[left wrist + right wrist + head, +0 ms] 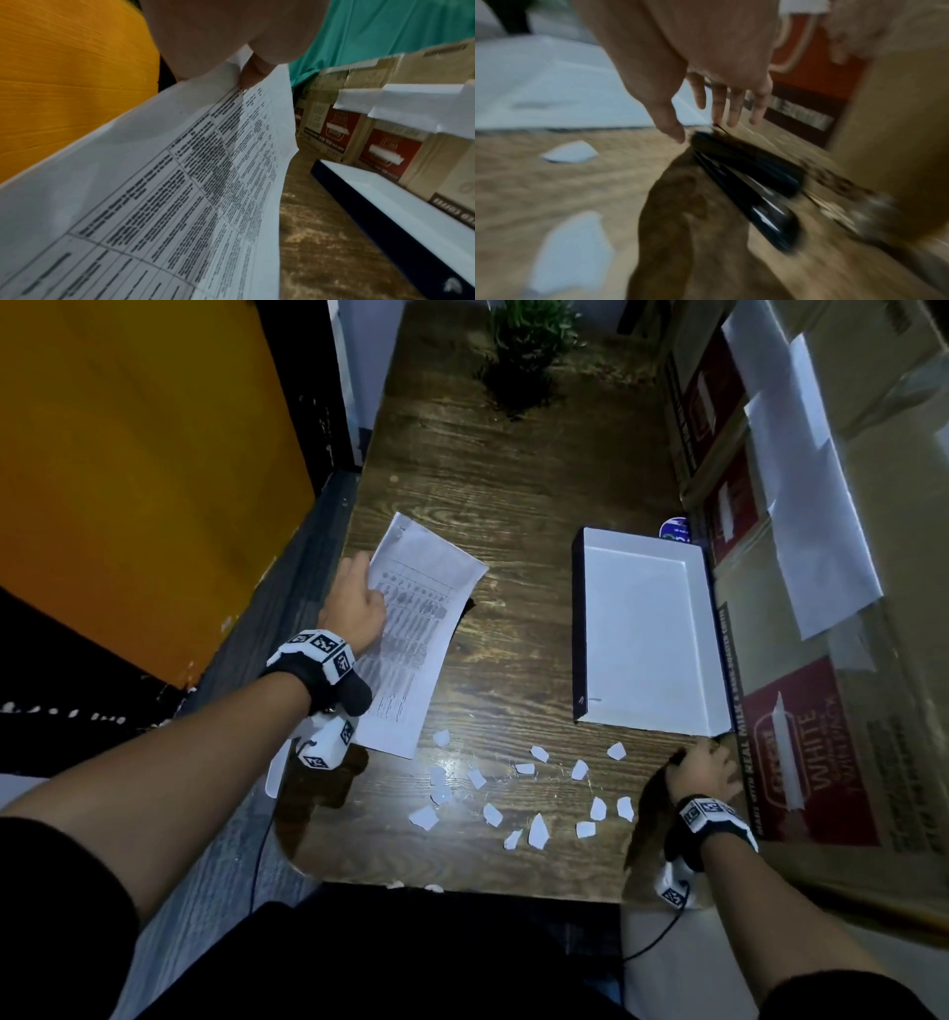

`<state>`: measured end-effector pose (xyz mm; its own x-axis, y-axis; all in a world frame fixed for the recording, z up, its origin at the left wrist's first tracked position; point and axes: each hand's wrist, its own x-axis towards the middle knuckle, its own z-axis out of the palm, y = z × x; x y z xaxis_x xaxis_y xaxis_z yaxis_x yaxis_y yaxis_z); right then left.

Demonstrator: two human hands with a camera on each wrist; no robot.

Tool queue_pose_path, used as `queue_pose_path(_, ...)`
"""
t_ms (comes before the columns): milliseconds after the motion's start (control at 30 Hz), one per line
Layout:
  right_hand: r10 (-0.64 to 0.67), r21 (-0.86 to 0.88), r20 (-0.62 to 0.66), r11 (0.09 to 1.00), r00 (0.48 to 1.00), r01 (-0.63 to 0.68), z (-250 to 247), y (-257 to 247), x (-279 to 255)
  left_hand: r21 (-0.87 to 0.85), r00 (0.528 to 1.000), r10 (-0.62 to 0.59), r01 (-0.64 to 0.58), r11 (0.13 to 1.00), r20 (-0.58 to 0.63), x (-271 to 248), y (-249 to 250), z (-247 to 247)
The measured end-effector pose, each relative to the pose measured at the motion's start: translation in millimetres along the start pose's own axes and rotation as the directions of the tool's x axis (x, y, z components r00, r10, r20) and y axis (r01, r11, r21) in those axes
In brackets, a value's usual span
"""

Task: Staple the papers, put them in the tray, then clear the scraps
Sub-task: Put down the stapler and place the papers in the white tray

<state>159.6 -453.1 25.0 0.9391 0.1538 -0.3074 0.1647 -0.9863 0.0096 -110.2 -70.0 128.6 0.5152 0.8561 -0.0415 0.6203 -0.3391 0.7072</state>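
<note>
Hands: two. The left hand (359, 603) pinches the printed papers (411, 634) at their left edge, thumb on top. The right hand (701, 770) is at the near right corner of the table, fingers (734, 109) spread and relaxed, holding nothing.
Papers: one bundle in view; how many sheets it has I cannot tell. It is white with a printed table of dense black text in ruled rows and columns. Its free edge curls.
Papers, place and axis: over the left part of the wooden table (513, 480), well apart from the tray. The long axis runs from near the person to far, the far end leaning a little to the left.
Tray: one white tray (647, 634) with dark outer walls, on the right side of the table. Its long axis runs near to far.
Stapler: one black stapler (746, 182), lying on the table just under the right fingertips; the view is blurred, so I cannot tell if they touch it. It lies beside the cardboard boxes (821, 752).
Scraps: about sixteen small white paper scraps (534, 793), scattered on the near part of the table between the two hands.
Plant: one green plant (529, 346) at the far end of the table.
</note>
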Motion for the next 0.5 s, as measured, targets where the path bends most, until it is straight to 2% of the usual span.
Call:
queue_pose_path(33,-0.124,0.073,-0.047,0.989,0.991,0.128,-8.7,-19.6,-5.1,-0.027,1.000,0.015,-0.015,1.000,0.003,-0.8,4.8,-4.2)
queue_pose_path(67,-0.272,0.176,-0.074,0.944,0.960,0.281,-16.0,-41.4,-10.2,-0.057,0.999,0.042,-0.041,0.997,0.013,-1.6,10.9,-9.2)
queue_pose_path(100,-0.409,0.299,-0.081,0.860,0.909,0.414,-24.0,-64.8,-17.4,-0.094,0.997,0.074,-0.071,0.993,0.028,-2.4,18.5,-15.1)
queue_pose_path(167,-0.583,0.517,-0.040,0.683,0.811,0.516,-34.0,-111.1,-30.9,-0.206,0.990,0.124,-0.108,0.973,0.069,-5.0,39.7,-28.2)
queue_pose_path(267,-0.703,0.720,0.095,0.538,0.705,0.439,-46.7,-171.1,-48.5,-0.478,0.982,0.141,-0.065,0.876,0.124,-8.9,77.4,-46.3)
queue_pose_path(367,-0.748,0.916,0.151,0.351,0.646,0.192,-59.9,-197.8,-57.3,-0.647,0.980,0.157,-0.040,0.762,0.125,-6.5,112.3,-54.5)
queue_pose_path(400,-0.756,0.944,0.150,0.301,0.637,0.135,-64.6,-197.2,-57.7,-0.674,0.980,0.163,-0.044,0.737,0.115,-3.8,121.8,-54.0)
queue_pose_path(433,-0.745,0.949,0.150,0.292,0.650,0.117,-68.0,-191.7,-55.2,-0.693,0.981,0.160,-0.043,0.720,0.105,-0.9,131.1,-51.7)
queue_pose_path(500,-0.690,0.945,0.120,0.299,0.714,0.130,-71.7,-172.7,-45.0,-0.724,0.990,0.110,-0.014,0.689,0.085,7.3,144.5,-38.1)
